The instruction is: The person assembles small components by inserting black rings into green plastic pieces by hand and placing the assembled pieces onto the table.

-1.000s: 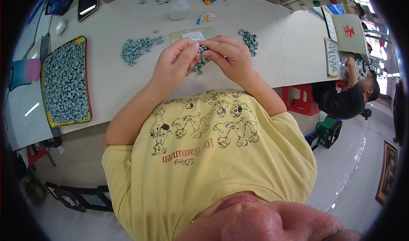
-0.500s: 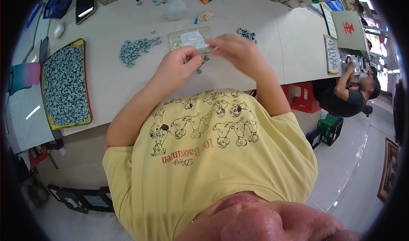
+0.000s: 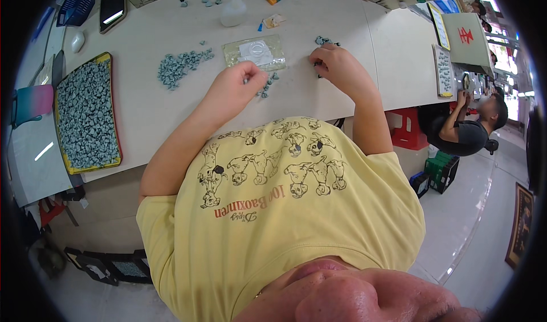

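My left hand [image 3: 238,81] rests curled on the white table [image 3: 319,94], its fingers closed around a small grey part. A few loose grey parts [image 3: 266,86] lie just right of it. My right hand [image 3: 337,66] is out to the right, fingertips pinched on a small dark grey part at the edge of a little heap of grey parts [image 3: 323,40]. A clear plastic bag [image 3: 254,52] lies flat between and beyond the hands. Further left sits a bigger pile of grey parts [image 3: 179,66].
A yellow-rimmed tray [image 3: 67,163] heaped with grey parts sits at the table's left. A white bottle [image 3: 233,11], a phone [image 3: 111,7] and a blue basket [image 3: 75,4] stand at the back. Another person [image 3: 470,125] sits at the neighbouring table on the right.
The hands were together over the loose parts; the right hand has since swung right to the little heap. The left hand stayed in place.
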Motion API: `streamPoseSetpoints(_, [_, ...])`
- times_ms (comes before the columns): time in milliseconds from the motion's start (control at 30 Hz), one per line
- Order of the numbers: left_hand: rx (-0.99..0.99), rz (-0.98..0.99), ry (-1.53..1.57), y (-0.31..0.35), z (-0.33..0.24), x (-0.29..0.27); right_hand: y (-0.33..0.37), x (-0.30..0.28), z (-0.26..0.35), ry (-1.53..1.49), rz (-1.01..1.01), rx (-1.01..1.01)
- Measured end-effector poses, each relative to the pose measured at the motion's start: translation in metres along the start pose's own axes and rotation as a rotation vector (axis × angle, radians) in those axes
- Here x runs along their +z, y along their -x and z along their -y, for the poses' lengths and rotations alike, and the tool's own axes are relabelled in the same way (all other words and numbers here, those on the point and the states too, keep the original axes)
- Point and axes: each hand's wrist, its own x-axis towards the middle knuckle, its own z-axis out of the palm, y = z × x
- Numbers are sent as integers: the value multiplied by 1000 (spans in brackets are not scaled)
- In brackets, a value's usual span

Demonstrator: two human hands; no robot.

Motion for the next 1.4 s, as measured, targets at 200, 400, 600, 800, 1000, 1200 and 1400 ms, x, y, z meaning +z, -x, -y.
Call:
streamPoseSetpoints(200, [-95,108,843,0,-15,-8,-4,2,7,-38,-64,-47])
streamPoseSetpoints(400, [-121,39,910,0,-16,-3,-11,-2,41,-257,-230,-157])
streamPoseSetpoints(600, [-146,184,821,1,-16,0,-11,12,60,-304,-459,-522])
streamPoseSetpoints(800, [-145,132,813,2,-13,-2,-11,23,63,-268,-561,-568])
streamPoseSetpoints(1000, [-112,21,653,1,-12,-3,-12,27,61,-234,-572,-558])
streamPoseSetpoints(1200, [-124,16,553,3,-11,-5,-15,26,61,-190,-569,-593])
streamPoseSetpoints(1400, [16,-46,873,0,-1,-7,-32,27,50,-37,-602,-645])
